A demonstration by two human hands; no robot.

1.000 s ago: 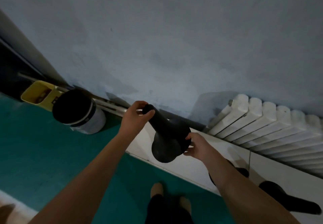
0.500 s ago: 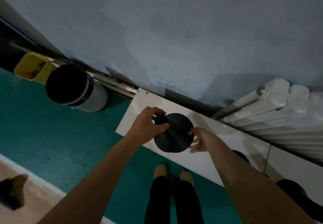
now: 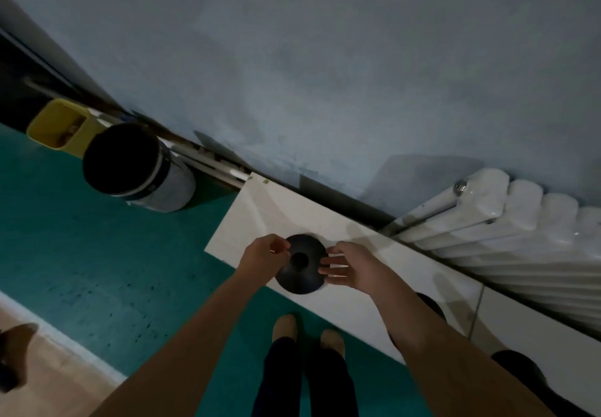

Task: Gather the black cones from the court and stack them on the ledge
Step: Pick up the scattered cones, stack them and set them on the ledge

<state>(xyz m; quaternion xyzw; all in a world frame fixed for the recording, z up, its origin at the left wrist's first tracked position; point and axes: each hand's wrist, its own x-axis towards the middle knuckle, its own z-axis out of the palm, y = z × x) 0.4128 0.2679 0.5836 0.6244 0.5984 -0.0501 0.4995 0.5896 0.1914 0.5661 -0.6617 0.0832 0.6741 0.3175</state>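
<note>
White radiator at right (ribbed, against the wall); upper left, a yellow bin beside a dark-lined round bin.

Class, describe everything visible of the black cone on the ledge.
Seen from above, the black cone is a round, matte base with a dark hole at its tip. It stands upright near the front edge of the ledge. Straight fingertips of the right hand touch its right rim; curled fingers of the left hand sit at its left.
</note>
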